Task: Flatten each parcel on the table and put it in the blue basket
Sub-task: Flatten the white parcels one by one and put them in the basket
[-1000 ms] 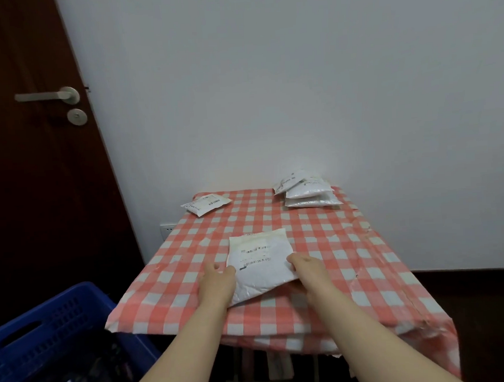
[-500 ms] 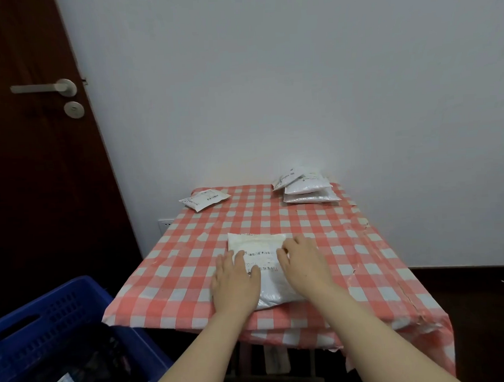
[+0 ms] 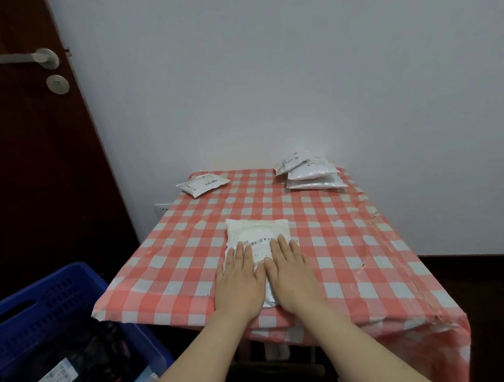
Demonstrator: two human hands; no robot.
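A white parcel (image 3: 257, 234) with a printed label lies flat near the front of the table (image 3: 350, 244), which wears a red-and-white checked cloth. My left hand (image 3: 240, 282) and my right hand (image 3: 291, 273) press on its near half, palms down, fingers straight and side by side. The parcel's near edge is hidden under my hands. A blue basket (image 3: 46, 303) stands on the floor at the lower left, with dark and labelled parcels inside.
One white parcel (image 3: 202, 184) lies at the table's far left corner. A small stack of white parcels (image 3: 311, 173) sits at the far right, by the white wall. A dark wooden door (image 3: 32, 144) stands left of the table.
A second ago my hands held the parcel by its near corners, lifted off the cloth. It now lies flat and both palms have slid onto it, pressing down.
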